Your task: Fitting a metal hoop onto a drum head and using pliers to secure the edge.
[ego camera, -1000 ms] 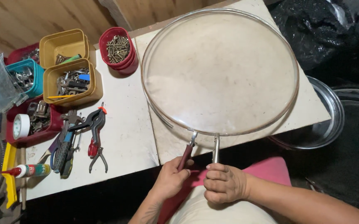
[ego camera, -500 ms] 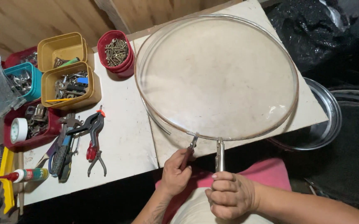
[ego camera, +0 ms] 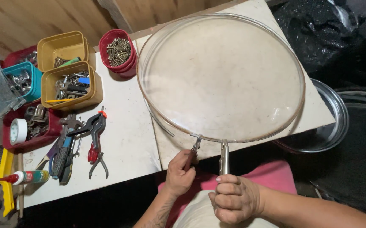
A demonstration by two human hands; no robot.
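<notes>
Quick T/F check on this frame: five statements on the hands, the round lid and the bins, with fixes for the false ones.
1. Each hand holds a plier-type tool at the near rim of the large round clear lid. True: left hand and right hand both grip one.
2. The red round tub holds screws. True.
3. The clear lid lies on the floor. False: it rests on the white table, overhanging the near edge.
4. The glue bottle stands upright. False: it lies on its side at the table's left end.
5. The two yellow bins sit right of the lid. False: they are to its left.
</notes>
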